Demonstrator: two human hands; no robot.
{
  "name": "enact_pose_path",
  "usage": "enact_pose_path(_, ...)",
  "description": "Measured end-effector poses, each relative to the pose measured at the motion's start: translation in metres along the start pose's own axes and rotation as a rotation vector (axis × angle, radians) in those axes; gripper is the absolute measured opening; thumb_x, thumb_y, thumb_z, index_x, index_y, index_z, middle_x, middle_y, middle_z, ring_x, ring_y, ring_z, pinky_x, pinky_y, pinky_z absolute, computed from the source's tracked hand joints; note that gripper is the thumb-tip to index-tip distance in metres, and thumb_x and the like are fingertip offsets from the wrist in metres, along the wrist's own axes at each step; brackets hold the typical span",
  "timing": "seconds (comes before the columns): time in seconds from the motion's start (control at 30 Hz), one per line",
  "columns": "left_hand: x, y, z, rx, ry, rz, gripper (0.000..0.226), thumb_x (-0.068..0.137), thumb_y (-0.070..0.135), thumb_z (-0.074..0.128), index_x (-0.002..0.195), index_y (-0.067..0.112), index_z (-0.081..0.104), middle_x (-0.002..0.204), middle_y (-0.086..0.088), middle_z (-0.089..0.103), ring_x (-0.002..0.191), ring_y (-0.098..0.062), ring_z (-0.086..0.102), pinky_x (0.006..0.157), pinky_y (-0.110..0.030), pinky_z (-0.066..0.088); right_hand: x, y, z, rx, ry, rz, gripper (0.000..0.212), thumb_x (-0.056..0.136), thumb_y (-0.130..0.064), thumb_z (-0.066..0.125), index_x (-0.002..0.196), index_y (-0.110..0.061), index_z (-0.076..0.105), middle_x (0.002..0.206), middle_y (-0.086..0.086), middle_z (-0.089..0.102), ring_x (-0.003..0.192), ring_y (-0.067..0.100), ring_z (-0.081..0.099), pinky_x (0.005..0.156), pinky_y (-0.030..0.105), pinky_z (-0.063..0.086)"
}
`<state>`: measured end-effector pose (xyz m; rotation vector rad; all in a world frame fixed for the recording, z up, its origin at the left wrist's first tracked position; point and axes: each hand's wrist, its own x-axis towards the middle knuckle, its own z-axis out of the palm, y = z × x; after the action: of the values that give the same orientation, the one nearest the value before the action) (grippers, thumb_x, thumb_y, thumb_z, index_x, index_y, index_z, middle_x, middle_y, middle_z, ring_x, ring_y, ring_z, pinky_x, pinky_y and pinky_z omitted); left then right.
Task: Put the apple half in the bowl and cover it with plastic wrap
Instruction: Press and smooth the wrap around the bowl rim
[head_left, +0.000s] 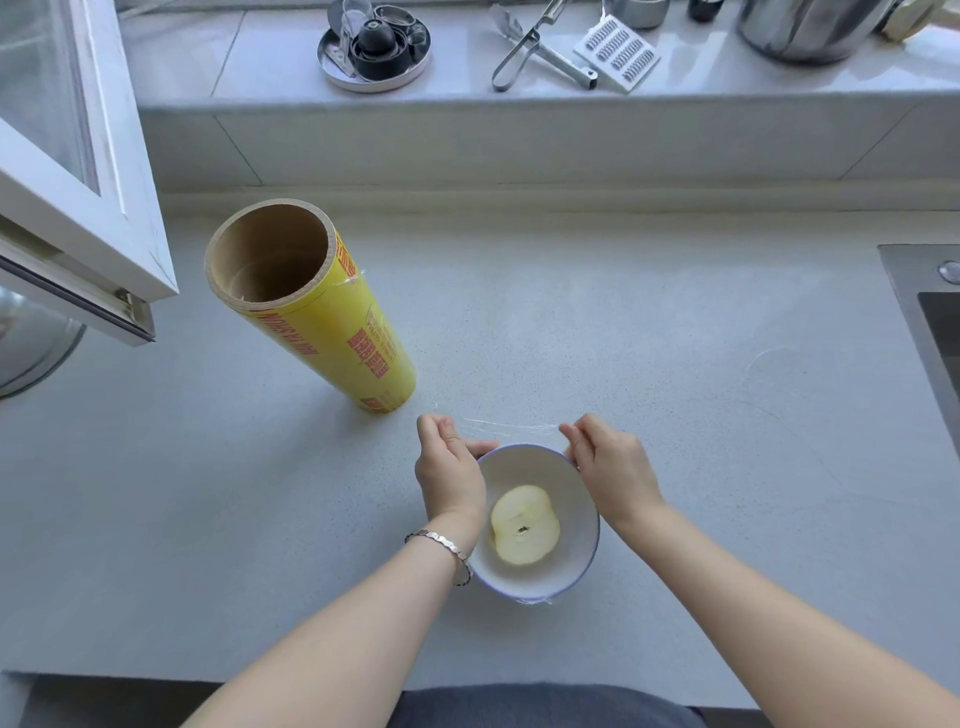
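Pinch confirmed on both sides: left hand (449, 467) and right hand (610, 467) each hold one end of the plastic wrap (504, 428) between thumb and curled fingers, and the sheet is drawn taut between them. I note that the strip lies just past the far rim of the bowl (574, 493), which sits directly under and between the two hands; both hands touch that rim. Inside, the apple half (524, 525) lies cut face up. A crinkle of film shows at the bowl's near foot. A bracelet (441, 540) circles the left wrist. Beyond the left hand and near it, the yellow roll (322, 322) stands upright on the counter (623, 312). Well right of the right hand I see a sink (930, 322) edge. Far beyond the grip, the sill holds a peeler (524, 52), a grater (618, 54) and a round tin (374, 49).
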<state>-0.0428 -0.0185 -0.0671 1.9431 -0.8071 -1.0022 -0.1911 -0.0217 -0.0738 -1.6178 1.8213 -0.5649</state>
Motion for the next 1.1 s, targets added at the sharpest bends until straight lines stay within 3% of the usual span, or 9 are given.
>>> enact_pose_path(0.13,0.006,0.001,0.001,0.015,0.053,0.009,0.019,0.101,0.025,0.025,0.087,0.014,0.033,0.055,0.002,0.062,0.047,0.004,0.053,0.048,-0.004,0.035,0.001,-0.002,0.001,0.051,0.0,0.081,0.029,0.093,-0.024,0.048,0.076,0.0,0.055,0.058,0.016,0.059,0.059,0.032,0.053,0.058,0.036,0.037)
enact_pose_path(0.33,0.018,0.001,0.003,0.004,0.039,-0.037,0.019,0.101,0.023,0.027,0.089,0.012,0.037,0.052,-0.006,0.058,0.04,0.003,0.054,0.043,-0.006,0.036,0.006,0.001,0.006,0.12,-0.03,0.176,0.03,0.092,-0.025,0.048,0.078,0.001,0.055,0.055,0.011,0.052,0.057,0.025,0.046,0.057,0.032,0.033)
enact_pose_path(0.5,0.036,-0.001,0.007,0.104,0.007,-0.111,0.028,0.097,0.02,0.037,0.069,0.013,0.038,0.061,-0.004,0.047,0.054,-0.02,0.059,0.043,-0.016,0.037,0.012,0.004,0.011,0.155,-0.04,0.23,0.03,0.091,-0.028,0.05,0.077,-0.003,0.058,0.05,0.002,0.048,0.057,0.024,0.046,0.059,0.031,0.035)
enact_pose_path(0.7,0.046,-0.006,-0.004,0.286,-0.224,-0.427,0.032,0.078,-0.001,0.051,0.056,0.014,0.034,0.053,-0.002,0.034,0.047,-0.019,0.031,0.035,-0.016,0.026,0.017,0.008,0.007,0.299,-0.163,0.367,0.029,0.085,-0.031,0.06,0.066,-0.009,0.059,0.047,0.001,0.051,0.045,0.013,0.046,0.053,0.025,0.038)
enact_pose_path(0.8,0.055,-0.008,-0.021,0.205,-0.211,-0.562,0.025,0.079,-0.005,0.044,0.059,0.01,0.039,0.057,-0.007,0.041,0.048,-0.019,0.039,0.036,-0.016,0.039,0.016,0.012,0.003,0.491,-0.201,0.513,0.034,0.09,-0.033,0.052,0.066,-0.01,0.059,0.05,0.003,0.051,0.048,0.014,0.049,0.052,0.021,0.042)
enact_pose_path(0.9,0.048,-0.003,-0.042,0.512,-0.169,-0.181,0.008,0.083,0.006,0.047,0.087,0.009,0.053,0.088,-0.012,0.054,0.078,-0.029,0.054,0.07,-0.033,0.048,0.008,0.015,-0.005,0.635,-0.345,0.656,0.044,0.091,-0.046,0.041,0.068,-0.013,0.057,0.052,0.0,0.05,0.047,0.009,0.05,0.05,0.018,0.047)
enact_pose_path(0.97,0.026,0.005,-0.052,0.62,-0.217,0.198,0.027,0.085,0.015,0.056,0.112,0.009,0.054,0.117,-0.012,0.05,0.113,-0.03,0.049,0.092,-0.033,0.038,0.001,0.018,-0.008,0.62,-0.441,0.648,0.044,0.09,-0.049,0.041,0.065,-0.016,0.055,0.051,-0.004,0.047,0.041,0.004,0.046,0.052,0.017,0.046)
enact_pose_path(1.03,-0.001,0.014,-0.049,0.764,-0.514,0.431,0.074,0.081,0.039,0.064,0.139,0.007,0.033,0.148,-0.009,0.027,0.14,-0.025,0.022,0.112,-0.03,0.018,-0.007,0.021,-0.007,0.62,-0.447,0.577,0.037,0.089,-0.043,0.047,0.066,-0.015,0.05,0.056,-0.005,0.045,0.047,0.004,0.046,0.057,0.017,0.045)
enact_pose_path(1.1,-0.022,0.007,-0.037,1.06,-0.745,0.546,0.125,0.065,0.067,0.063,0.146,0.008,-0.014,0.154,-0.001,-0.02,0.144,-0.02,-0.018,0.117,-0.034,-0.007,-0.015,0.025,-0.003,0.633,-0.394,0.501,0.029,0.088,-0.037,0.053,0.071,-0.014,0.05,0.065,-0.003,0.049,0.062,0.011,0.05,0.063,0.02,0.044)
